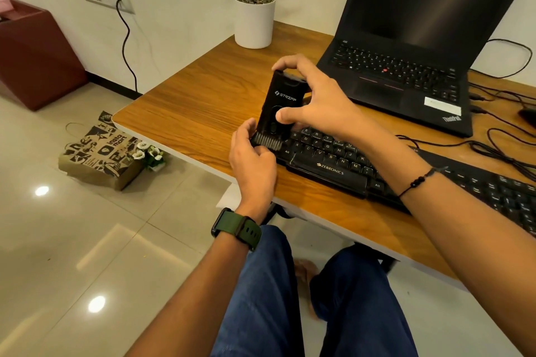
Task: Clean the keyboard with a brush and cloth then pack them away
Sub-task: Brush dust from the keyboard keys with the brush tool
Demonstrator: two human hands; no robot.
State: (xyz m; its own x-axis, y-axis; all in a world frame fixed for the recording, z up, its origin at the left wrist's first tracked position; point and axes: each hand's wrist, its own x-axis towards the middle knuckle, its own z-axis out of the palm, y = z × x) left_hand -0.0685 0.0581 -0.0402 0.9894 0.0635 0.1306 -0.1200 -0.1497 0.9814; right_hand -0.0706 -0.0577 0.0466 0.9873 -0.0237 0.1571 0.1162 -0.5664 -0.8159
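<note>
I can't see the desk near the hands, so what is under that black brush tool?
Under the brush tool lies the left end of the keyboard; its bristles sit near the leftmost keys. The tool and the left hand cover those keys, so whether the bristles touch them cannot be seen.

One keyboard [406, 174] — one brush [278, 113] (two hands [316, 98])

blk brush [278, 107], blk keyboard [333, 159], wood-grain desk [188, 95], wht pot [254, 23], green watch strap [240, 227]

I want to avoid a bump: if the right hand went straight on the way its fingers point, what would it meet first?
Probably nothing beyond the black brush tool that the right hand already grips; past it only bare desk shows, though depth is unclear.
</note>
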